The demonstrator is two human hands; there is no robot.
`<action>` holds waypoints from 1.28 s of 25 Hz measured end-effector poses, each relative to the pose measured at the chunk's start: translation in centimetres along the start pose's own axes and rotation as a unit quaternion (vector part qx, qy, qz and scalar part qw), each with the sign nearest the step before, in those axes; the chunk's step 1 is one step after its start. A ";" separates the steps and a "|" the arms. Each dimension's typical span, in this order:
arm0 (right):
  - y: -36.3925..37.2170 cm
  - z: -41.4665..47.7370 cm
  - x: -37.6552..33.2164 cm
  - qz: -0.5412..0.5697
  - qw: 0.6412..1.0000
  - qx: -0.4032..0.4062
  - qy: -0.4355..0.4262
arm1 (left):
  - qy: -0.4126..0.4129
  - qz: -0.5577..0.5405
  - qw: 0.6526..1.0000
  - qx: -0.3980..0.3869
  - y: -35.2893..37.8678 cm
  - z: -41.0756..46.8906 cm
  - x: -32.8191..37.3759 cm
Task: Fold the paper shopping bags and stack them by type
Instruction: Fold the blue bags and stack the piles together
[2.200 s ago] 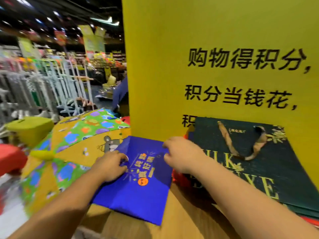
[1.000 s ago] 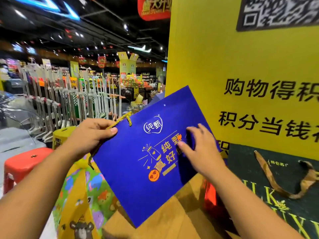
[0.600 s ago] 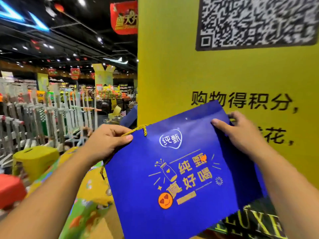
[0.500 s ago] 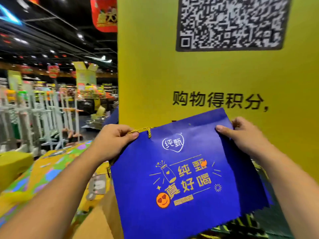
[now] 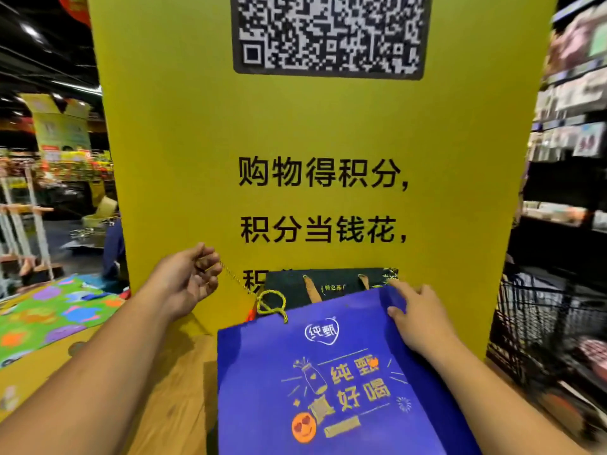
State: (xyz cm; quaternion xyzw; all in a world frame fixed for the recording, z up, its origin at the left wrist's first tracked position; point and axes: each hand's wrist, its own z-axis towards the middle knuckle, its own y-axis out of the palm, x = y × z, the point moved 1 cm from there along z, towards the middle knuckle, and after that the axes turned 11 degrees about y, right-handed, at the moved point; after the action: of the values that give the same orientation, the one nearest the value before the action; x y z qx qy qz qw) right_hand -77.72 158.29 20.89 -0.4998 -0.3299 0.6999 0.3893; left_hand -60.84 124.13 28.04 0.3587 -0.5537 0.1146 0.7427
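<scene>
A flat blue paper bag (image 5: 328, 389) with orange and gold print lies low in the middle, partly over a dark green bag (image 5: 331, 284) behind it. My right hand (image 5: 417, 320) grips the blue bag's upper right corner, thumb on its front. My left hand (image 5: 187, 277) is lifted to the left of the bag and pinches its yellow cord handle (image 5: 236, 284), which stretches taut down to the bag's top edge. A second loop of yellow cord (image 5: 271, 305) curls at the top edge.
A big yellow sign panel (image 5: 295, 142) with a QR code stands right behind the bags. A wooden table top (image 5: 170, 405) lies under them. A colourful patterned sheet (image 5: 52, 320) spreads at left. A black wire cart (image 5: 551, 323) and dark shelves stand at right.
The blue bag has come down and rightward from mid-air onto the dark green bag. My left hand has drawn away from the bag's edge and now pulls only the cord handle.
</scene>
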 end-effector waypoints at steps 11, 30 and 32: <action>2.9 0.2 -4.4 -0.153 0.984 -0.065 -0.063 | 0.086 0.470 0.870 -0.127 -1.8 -2.1 -4.8; 6.4 0.9 -4.7 -0.034 0.995 0.025 -0.092 | 0.118 0.164 0.979 -0.004 4.2 -0.6 -8.3; 6.3 0.8 -4.6 -0.031 0.995 0.024 -0.090 | 0.132 0.095 0.986 -0.030 4.3 -0.8 -5.9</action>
State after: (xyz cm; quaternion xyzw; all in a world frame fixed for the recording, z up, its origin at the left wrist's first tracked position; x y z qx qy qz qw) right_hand -78.95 151.16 17.77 -0.4149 -0.3617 0.7371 0.3921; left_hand -64.83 129.07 24.31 0.2635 -0.4855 0.2145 0.8055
